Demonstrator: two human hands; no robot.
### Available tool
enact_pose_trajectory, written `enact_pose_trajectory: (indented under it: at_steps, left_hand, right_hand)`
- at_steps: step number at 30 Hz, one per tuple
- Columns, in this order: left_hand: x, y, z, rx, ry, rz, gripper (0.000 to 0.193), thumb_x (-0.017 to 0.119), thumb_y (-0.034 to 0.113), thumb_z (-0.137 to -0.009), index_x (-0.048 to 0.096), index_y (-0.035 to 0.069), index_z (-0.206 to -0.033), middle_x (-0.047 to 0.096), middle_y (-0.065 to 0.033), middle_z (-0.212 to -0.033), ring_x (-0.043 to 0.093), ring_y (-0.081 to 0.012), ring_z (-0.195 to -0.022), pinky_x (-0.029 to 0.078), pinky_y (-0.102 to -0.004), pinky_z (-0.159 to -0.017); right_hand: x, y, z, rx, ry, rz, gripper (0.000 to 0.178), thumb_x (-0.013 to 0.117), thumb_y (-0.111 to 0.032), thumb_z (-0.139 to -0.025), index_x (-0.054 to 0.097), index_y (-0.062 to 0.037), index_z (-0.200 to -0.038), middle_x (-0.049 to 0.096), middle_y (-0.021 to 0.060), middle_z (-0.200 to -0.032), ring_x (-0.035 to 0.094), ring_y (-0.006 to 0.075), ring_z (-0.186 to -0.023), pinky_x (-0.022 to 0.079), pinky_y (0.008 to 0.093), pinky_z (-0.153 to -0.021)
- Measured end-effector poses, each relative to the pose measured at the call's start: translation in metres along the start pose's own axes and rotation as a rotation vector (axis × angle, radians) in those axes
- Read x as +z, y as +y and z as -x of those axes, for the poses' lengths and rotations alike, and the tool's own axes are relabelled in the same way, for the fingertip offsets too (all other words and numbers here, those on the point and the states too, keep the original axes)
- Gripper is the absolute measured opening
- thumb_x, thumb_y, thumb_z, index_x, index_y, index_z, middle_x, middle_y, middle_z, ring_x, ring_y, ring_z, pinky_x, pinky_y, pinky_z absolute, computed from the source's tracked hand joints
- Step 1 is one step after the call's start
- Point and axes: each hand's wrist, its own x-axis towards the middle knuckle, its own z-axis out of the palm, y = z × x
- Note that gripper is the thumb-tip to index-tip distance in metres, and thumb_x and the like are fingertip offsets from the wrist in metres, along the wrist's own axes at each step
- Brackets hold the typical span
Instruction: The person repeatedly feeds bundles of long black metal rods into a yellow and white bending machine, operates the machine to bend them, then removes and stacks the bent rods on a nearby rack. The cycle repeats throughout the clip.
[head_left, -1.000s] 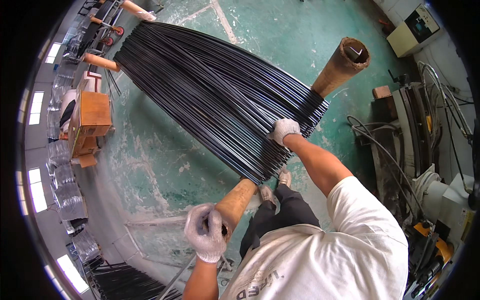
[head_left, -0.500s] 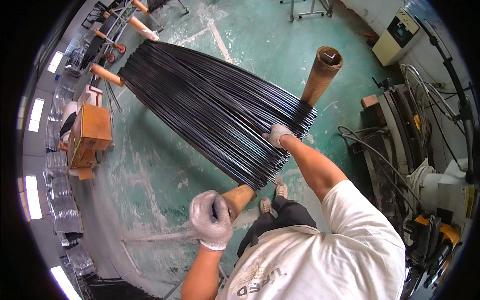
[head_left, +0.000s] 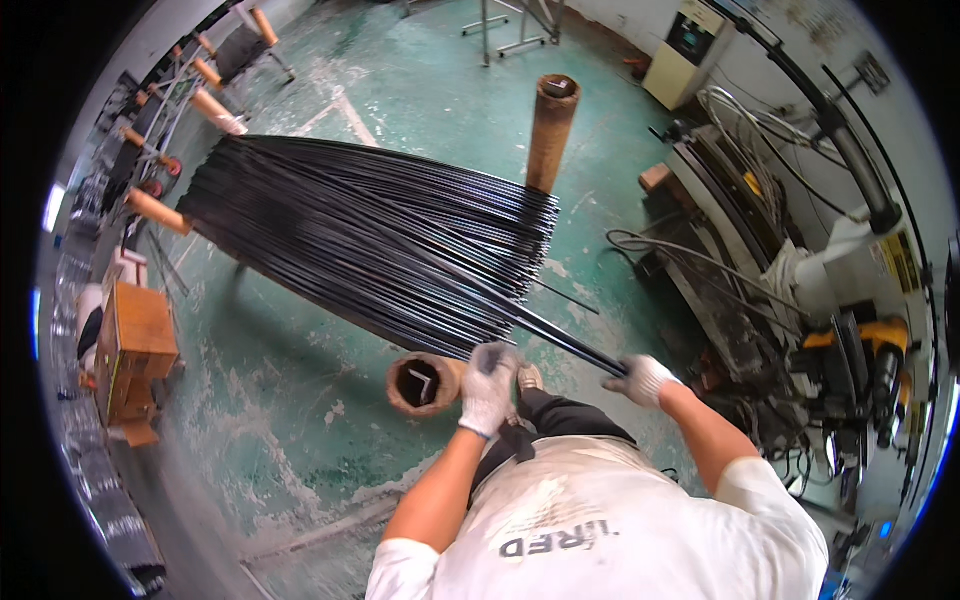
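Note:
A wide pile of long, thin black rods or tubes (head_left: 330,230) lies across a rack, its near ends toward me. My right hand (head_left: 645,381), in a pale knitted glove, is closed round the ends of a few black rods (head_left: 565,342) drawn out past the others. Beside the pile's near left corner is my gloved left hand (head_left: 489,388), held up just right of a brown cardboard tube (head_left: 422,384). Its fingers are blurred, and whether they touch the rods cannot be made out. Another single rod (head_left: 568,297) also sticks out from the pile's end.
An upright brown tube (head_left: 552,130) stands at the pile's far right corner. Orange-brown tubes (head_left: 160,211) flank its far end. Cardboard boxes (head_left: 140,340) stand at left. Machinery with cables (head_left: 730,215) lines the right side, with a beige cabinet (head_left: 683,55) behind.
My right hand has pulled a few rods out of the pile toward me and to the right. My left hand has moved right and up to the near rod ends. The view has shifted.

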Motion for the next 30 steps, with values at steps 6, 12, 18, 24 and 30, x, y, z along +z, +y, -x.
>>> enact_pose_trajectory:
  at_steps: [6, 12, 18, 24, 30]
  left_hand:
    - [0.003, -0.081, -0.053, -0.497, -0.030, 0.889, 0.050, 0.066, 0.052, -0.112, 0.069, 0.004, -0.125, 0.076, -0.0159, -0.115, 0.074, -0.0330, -0.102, 0.060, -0.0544, -0.098]
    - [0.032, -0.030, -0.045, -0.609, 0.142, 0.927, 0.037, 0.057, 0.031, -0.116, 0.065, 0.002, -0.094, 0.065, -0.0111, -0.086, 0.065, -0.0295, -0.080, 0.062, -0.0438, -0.081]
    - [0.104, 0.029, 0.025, -0.587, -0.010, 0.794, 0.016, 0.071, 0.011, -0.103, 0.067, -0.001, -0.094, 0.062, -0.0110, -0.085, 0.062, -0.0275, -0.081, 0.058, -0.0489, -0.089]
    - [0.152, 0.175, 0.014, -0.089, -0.248, 0.868, 0.012, 0.071, 0.011, -0.108, 0.068, 0.003, -0.117, 0.056, 0.0000, -0.089, 0.055, -0.0161, -0.080, 0.053, -0.0340, -0.083]
    - [0.353, 0.164, 0.070, -0.104, -0.555, 0.764, 0.019, 0.068, 0.020, -0.113, 0.066, 0.005, -0.123, 0.054, 0.0014, -0.088, 0.049, -0.0155, -0.078, 0.049, -0.0355, -0.084]
  right_hand:
    - [0.076, 0.136, 0.205, 0.353, 0.240, 0.157, 0.046, 0.084, -0.057, -0.091, 0.082, -0.0122, -0.101, 0.081, 0.0188, -0.095, 0.078, 0.0419, -0.098, 0.061, 0.0512, -0.088]
    - [0.152, 0.212, 0.252, 0.384, 0.624, 0.250, 0.020, 0.082, -0.028, -0.075, 0.074, -0.0119, -0.085, 0.075, 0.0185, -0.083, 0.076, 0.0427, -0.087, 0.059, 0.0557, -0.079]
    - [0.187, 0.353, 0.242, 0.375, 0.761, 0.178, 0.010, 0.076, -0.016, -0.075, 0.072, -0.0103, -0.082, 0.074, 0.0197, -0.083, 0.074, 0.0446, -0.087, 0.059, 0.0565, -0.080]
    - [0.217, 0.556, 0.279, 0.816, 1.071, -0.122, 0.027, 0.064, -0.009, -0.092, 0.074, -0.0057, -0.117, 0.073, 0.0244, -0.125, 0.063, 0.0469, -0.128, 0.051, 0.0531, -0.111]
    - [0.249, 0.638, 0.181, 0.147, 1.342, -1.993, 0.041, 0.060, -0.014, -0.097, 0.071, -0.0013, -0.134, 0.074, 0.0236, -0.139, 0.068, 0.0391, -0.136, 0.052, 0.0487, -0.121]
